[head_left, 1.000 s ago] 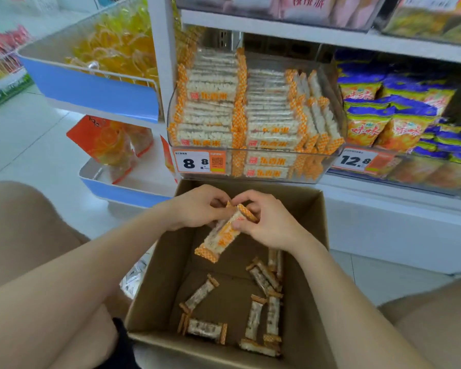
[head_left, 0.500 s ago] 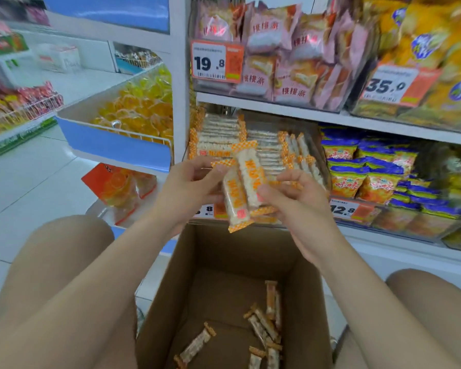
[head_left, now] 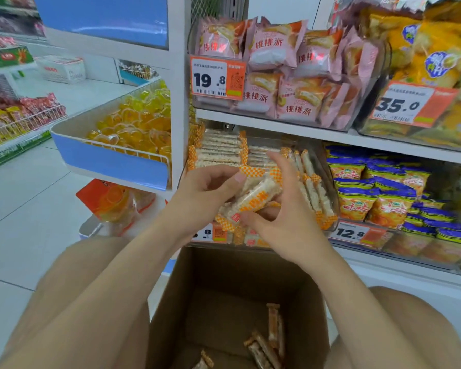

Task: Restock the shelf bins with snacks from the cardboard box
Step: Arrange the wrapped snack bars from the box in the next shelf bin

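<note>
Both hands are raised in front of the shelf bin and together hold a small bundle of snack bars, white with orange checked ends. The left hand grips the bundle from the left side, its thumb lying on top near the upper end. The right hand holds it from the right side: the thumb presses on the lower end, the other fingers pass behind the bars, and the index finger points up. The bundle is tilted, with its lower end toward the person, just in front of the bin and above its front wall. Inside the bin, bars of the same kind lie in stacks. The cardboard box stands open on the floor between the person's knees, and a few loose bars lie on its bottom. A price tag reading 19.8 hangs on the upper bin with pink packets.
</note>
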The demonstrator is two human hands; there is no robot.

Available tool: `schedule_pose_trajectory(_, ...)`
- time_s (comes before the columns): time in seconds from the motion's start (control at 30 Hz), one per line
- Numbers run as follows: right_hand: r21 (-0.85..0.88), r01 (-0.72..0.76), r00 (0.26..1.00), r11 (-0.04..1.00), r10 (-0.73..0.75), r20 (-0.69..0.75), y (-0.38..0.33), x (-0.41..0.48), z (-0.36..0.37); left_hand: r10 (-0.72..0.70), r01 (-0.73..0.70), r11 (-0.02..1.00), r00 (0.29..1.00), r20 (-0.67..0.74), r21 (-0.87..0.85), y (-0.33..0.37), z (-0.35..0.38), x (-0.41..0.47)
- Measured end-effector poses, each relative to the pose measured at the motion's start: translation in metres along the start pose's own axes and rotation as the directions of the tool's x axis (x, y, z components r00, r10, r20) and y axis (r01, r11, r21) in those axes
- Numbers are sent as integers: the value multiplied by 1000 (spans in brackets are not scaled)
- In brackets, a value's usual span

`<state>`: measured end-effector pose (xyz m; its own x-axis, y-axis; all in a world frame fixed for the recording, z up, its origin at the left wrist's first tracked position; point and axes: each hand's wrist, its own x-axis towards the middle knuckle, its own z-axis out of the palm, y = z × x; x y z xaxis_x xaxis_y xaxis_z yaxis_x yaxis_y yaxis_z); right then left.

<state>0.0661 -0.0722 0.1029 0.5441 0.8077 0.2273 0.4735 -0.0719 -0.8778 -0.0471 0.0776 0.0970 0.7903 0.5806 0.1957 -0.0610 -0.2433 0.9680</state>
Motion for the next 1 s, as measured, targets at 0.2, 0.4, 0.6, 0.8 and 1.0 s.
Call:
schedule_pose_trajectory(0.2, -149, 38, 998, 988, -29, 58, 16, 3, 5, 14, -15, 995, 1000, 11, 99, 2, 6, -8)
schedule_pose_trajectory(0.4, 86, -66, 997, 994, 68, -22, 24, 5, -5, 33, -11, 989, 990, -139, 150, 4, -7, -15)
schedule_pose_trajectory(0.6, 255, -98, 993, 962, 79, 82, 25, 2, -5, 39, -28, 969, 999, -38, 244, 2, -27, -26)
schedule_pose_trajectory(0.8, 148, 9, 1000, 989, -12, 20, 14, 3, 8, 54, -42, 965, 998, -40, 257, 4, -51, -25)
schedule_pose_trajectory(1.0, -184, 101, 975, 978, -134, -177, 15, 33, 31, 193, -49, 843, 958, -214, 536, -9, -56, -1)
